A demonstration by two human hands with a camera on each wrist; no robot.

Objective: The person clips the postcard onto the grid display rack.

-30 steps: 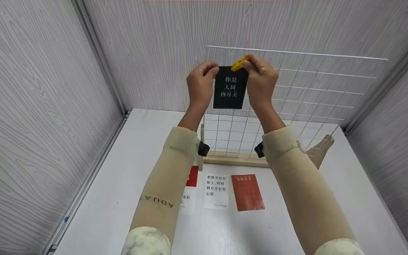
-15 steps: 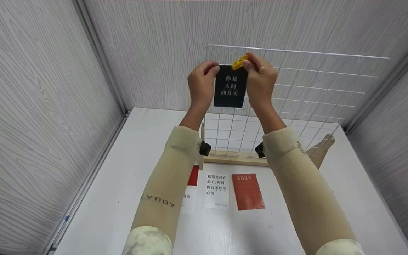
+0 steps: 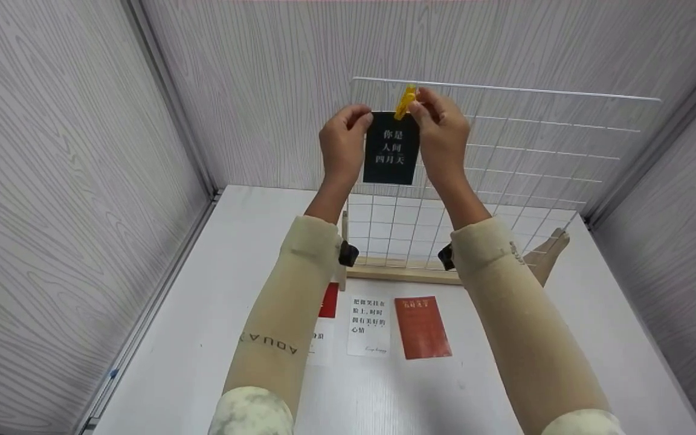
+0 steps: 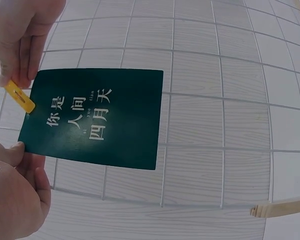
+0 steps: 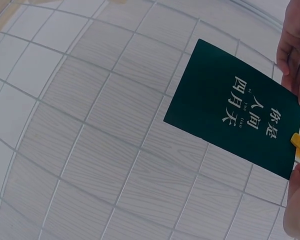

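A dark green card (image 3: 391, 145) with white Chinese characters hangs upright against the white wire grid (image 3: 505, 148). My left hand (image 3: 343, 142) pinches its upper left corner between thumb and fingers. At the card's top edge, a yellow clothespin (image 3: 405, 101) stands nearly upright, its lower tip over the card. My right hand (image 3: 446, 136) holds the clothespin from the right with thumb and fingertips, close to the card's upper right corner. The left wrist view shows the clothespin (image 4: 20, 97) biting the card's edge (image 4: 95, 117) between both hands. Part of the clothespin leaves the right wrist view.
The grid stands in a wooden base (image 3: 402, 275) with a wooden foot (image 3: 550, 248) on the right. On the white table (image 3: 384, 399) lie a white card (image 3: 368, 338), a red card (image 3: 423, 329) and others partly under my left sleeve. Wood-grain panels (image 3: 70, 151) surround the table.
The clothespin has turned from a slant to nearly upright in my right hand, which has shifted slightly left. My left hand and the green card stay nearly in place.
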